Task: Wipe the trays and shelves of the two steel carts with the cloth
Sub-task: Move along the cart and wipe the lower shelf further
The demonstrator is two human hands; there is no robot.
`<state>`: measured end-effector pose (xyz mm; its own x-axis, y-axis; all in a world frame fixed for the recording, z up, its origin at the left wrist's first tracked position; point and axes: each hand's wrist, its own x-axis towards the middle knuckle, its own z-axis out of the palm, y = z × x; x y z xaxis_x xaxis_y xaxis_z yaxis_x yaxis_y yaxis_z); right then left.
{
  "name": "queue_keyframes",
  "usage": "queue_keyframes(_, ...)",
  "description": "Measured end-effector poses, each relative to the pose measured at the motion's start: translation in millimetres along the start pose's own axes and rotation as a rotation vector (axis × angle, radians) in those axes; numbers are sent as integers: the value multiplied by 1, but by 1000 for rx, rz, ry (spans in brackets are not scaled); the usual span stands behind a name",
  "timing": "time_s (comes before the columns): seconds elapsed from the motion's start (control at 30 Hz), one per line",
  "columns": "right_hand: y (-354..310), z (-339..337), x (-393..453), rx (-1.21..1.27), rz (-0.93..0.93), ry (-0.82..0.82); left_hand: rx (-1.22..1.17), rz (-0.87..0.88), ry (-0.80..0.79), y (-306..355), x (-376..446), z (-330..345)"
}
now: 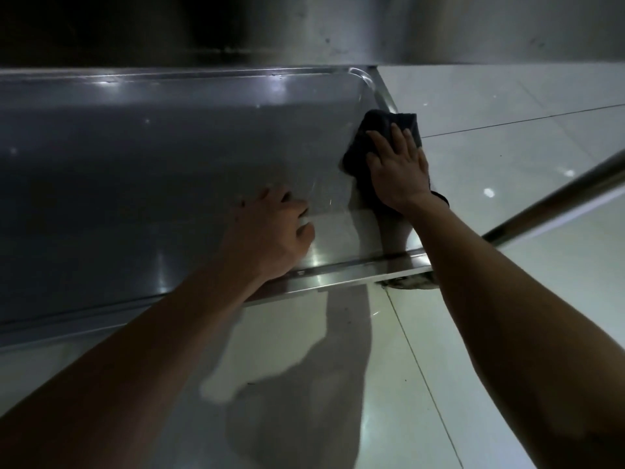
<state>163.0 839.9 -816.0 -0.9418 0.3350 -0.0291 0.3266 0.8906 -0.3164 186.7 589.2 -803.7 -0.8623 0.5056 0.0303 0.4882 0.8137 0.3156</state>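
Cloth [372, 143], a dark one, sits flat on the steel cart tray [169, 164] close to its far right corner, pinned under the right hand [395, 170] with fingers straight and spread a bit. Left hand [270, 228] rests on the tray near its front rim, fingers loosely curled, holding nothing. A steel cart pole [558, 194] runs off to the tray's right over the pale tiled floor [507, 113].

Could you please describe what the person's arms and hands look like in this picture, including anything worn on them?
Both forearms are bare, with no sleeves in view. The left hand wears no glove, ring or watch that can be seen. The right hand is also ungloved; a narrow dark band shows at its wrist, though in this dim light it could be a wristband or an edge of cloth.
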Motion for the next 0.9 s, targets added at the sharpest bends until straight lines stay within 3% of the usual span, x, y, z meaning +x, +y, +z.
queue_keyframes(0.33, 7, -4, -90, -7, 50, 3, 42, 16, -162, 2, -11, -7)
queue_keyframes(0.5, -5, -4, -133, -11, 127, -6, -13, 70, -8, -13, -66, -18)
queue_keyframes(0.7, -56, 18, -185, -32, 116, 25, 4, 27, 25, -53, -130, -34)
queue_keyframes(0.9, -133, 46, -222, -82, -65, 12, 24, -27, -1, -95, -187, -57)
